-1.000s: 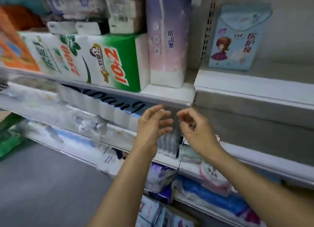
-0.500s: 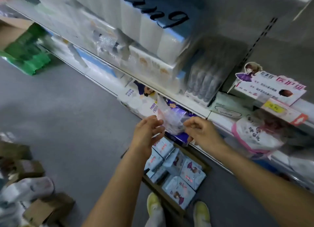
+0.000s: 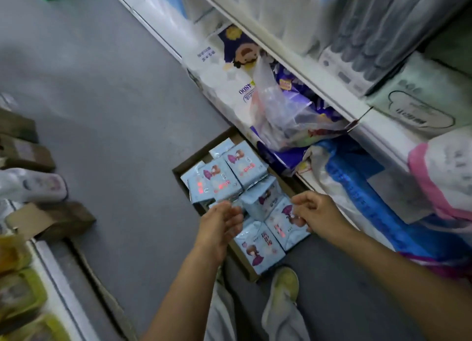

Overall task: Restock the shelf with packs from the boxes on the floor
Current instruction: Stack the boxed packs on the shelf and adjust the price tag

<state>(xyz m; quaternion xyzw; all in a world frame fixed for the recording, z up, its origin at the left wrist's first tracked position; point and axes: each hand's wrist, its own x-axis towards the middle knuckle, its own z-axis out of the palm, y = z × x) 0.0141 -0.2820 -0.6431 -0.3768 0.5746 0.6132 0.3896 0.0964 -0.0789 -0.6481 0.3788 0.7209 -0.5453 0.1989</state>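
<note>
both hands, left hand (image 3: 219,228) and right hand (image 3: 315,214), hover loosely curled and empty over the floor box (image 3: 204,154), its packs (image 3: 260,246) not yet shelved.

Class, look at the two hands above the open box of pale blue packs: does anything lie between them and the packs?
Nothing visible: the box is open, and both the left hand and right hand hang directly over the packs.

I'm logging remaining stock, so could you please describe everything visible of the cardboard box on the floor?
The cardboard box is a shallow, open brown tray sitting on the grey floor against the shelf base. It holds loosely piled pale blue packs printed with a cartoon girl, some tilted. Both hands hover over its near end; a yellow shoe is at its near corner.
</note>
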